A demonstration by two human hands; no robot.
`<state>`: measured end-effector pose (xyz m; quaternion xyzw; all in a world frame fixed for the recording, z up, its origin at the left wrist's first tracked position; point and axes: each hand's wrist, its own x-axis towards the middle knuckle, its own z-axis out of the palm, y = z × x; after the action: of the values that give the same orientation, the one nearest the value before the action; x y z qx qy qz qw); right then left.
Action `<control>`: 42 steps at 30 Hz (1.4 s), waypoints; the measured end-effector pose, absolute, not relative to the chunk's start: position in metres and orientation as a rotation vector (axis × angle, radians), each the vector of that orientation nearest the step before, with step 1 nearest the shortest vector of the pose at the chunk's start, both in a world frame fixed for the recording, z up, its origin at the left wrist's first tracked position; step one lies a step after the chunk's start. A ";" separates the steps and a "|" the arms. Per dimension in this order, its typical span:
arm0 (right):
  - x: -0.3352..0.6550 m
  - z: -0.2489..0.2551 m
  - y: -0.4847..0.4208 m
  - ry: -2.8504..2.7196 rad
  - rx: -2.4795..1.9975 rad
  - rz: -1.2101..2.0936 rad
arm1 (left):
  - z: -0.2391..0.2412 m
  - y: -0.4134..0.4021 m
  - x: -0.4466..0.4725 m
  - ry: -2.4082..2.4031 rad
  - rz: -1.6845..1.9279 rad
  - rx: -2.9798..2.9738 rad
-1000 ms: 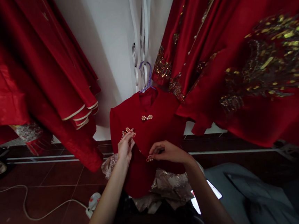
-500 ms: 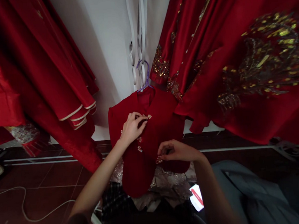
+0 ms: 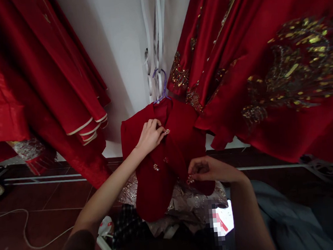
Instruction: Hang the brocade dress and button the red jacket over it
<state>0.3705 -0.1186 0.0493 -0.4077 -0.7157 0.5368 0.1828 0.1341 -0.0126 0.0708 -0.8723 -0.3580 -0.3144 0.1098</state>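
Observation:
A red sleeveless-looking top [image 3: 151, 188] hangs on a purple hanger [image 3: 164, 86], with jewelled pearl-like buttons down its front. My left hand [image 3: 150, 136] lies over the upper front, its thumb and index finger closed at the edge of the cloth beside the top jewelled button [image 3: 167, 131]. Lower on the right, my right hand [image 3: 207, 169] pinches the front edge at a jewelled clasp [image 3: 190, 179] and draws that panel outward. Another jewelled button [image 3: 156, 167] shows on the left panel. My fingertips partly hide what each one grips.
Red garments with pale trim [image 3: 88, 128] hang at left, and red gowns with gold sequins [image 3: 298, 66] at right. Shiny pale fabric [image 3: 182, 203] lies beneath the top. A lit screen [image 3: 224, 218], a white cable [image 3: 27, 230] and a floor rail [image 3: 51, 178] are around.
My right hand has moved right and slightly down, pulling the front panel away from the left one. My left hand has shifted a little right, still at the top button.

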 end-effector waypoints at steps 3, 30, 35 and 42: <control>0.372 0.050 -0.118 -2.010 -1.179 1.457 | 0.078 -0.015 0.136 -1.007 -0.971 -2.637; 0.277 0.067 0.005 -1.369 -1.642 0.100 | 0.081 -0.012 0.094 -1.491 -0.472 -2.091; 0.310 0.059 0.022 -1.471 -1.800 -0.121 | 0.091 -0.008 0.077 -1.583 -0.374 -2.026; 0.330 0.065 0.027 -1.520 -1.937 -0.315 | 0.109 -0.002 0.072 -1.583 -0.343 -1.951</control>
<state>0.3303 0.0270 0.0650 -0.7383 -0.5794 -0.1200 0.3237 0.0722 -0.0019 0.1090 -0.7343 -0.5960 -0.1291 0.2983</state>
